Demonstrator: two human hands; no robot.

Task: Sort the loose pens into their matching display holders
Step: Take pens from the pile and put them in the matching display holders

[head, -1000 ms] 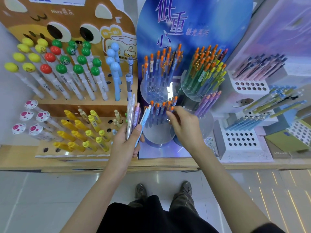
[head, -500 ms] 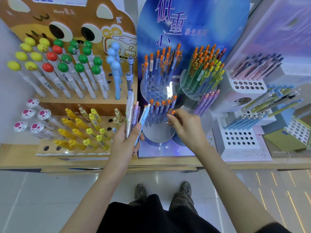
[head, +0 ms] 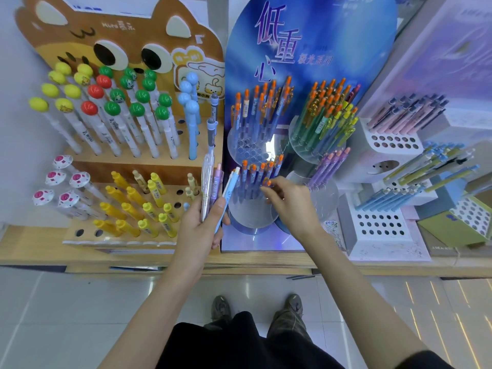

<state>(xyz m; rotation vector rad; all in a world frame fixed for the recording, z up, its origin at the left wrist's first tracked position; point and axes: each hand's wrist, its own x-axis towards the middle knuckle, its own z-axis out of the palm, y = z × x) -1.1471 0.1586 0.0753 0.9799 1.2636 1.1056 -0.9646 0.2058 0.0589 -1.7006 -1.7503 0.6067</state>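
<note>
Head view, looking down at a shop counter. Wooden shelf (head: 32, 249) runs across mid-frame. Upper left: bear-shaped card display (head: 119, 35), rows of ball-topped pens standing in it, yellow pens in the lower tier. Centre top: blue backboard (head: 319, 35) with round clear tiers of orange-tipped pens in front of it. Right side: white perforated holders (head: 380, 225), pastel pens leaning in them.

Lower clear round holder (head: 250, 217), frame centre, carries a row of blue orange-tipped pens along its back half.

Left hand (head: 199, 233), just left of that holder, grips a bundle of loose pens (head: 210, 187): thumb pressed across the barrels, fingers curled behind. Bundle fans upward – one clear, one lilac, one pale blue with a white top.

Right hand (head: 292, 203), just right of centre, reaches to the right end of the row. Thumb and forefinger pinch the orange top of one blue pen (head: 267, 183), which stands at the holder; other fingers loosely curled. Cannot tell whether its tip is seated in a hole.
</note>
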